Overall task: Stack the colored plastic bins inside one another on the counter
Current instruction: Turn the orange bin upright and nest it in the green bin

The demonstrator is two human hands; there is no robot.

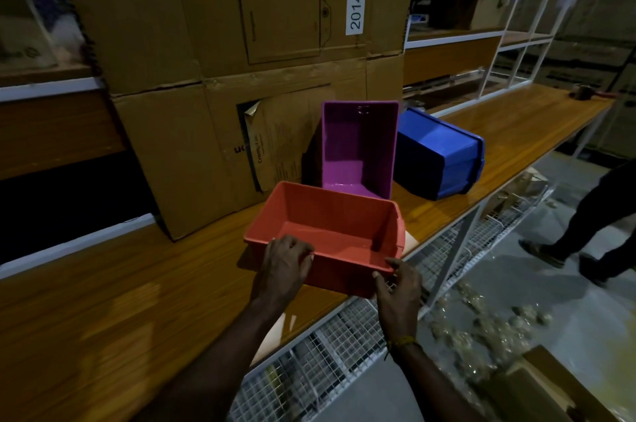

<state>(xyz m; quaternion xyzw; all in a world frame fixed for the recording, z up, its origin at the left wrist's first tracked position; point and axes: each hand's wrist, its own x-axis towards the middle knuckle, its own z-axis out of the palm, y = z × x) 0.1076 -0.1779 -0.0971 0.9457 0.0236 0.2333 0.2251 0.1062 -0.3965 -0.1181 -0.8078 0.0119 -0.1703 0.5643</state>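
While both hands hold the orange-red rectangular plastic bin (327, 235) by its near long wall, that bin sits upright and open-topped at the front edge of the wooden table (103, 301). The left hand (285, 265) has its fingers curled over the near rim towards the left corner; the right hand (399, 287) pinches the near right corner — each grip is closed on the bin, which holds nothing.

Directly beyond the orange-red bin's far wall, and seemingly touching it, the purple plastic bin (359, 146) stands on end with its opening facing the person, leaning back on the big brown cardboard boxes (206, 112). Beyond the orange-red bin and to its right, the blue plastic bin (440, 153) lies tipped over, its base showing.

So the next bin lies straight ahead of the grips, its long axis upright — it would need tipping down before nesting. Either hand seems about equally near; the blue one is closer to the right.
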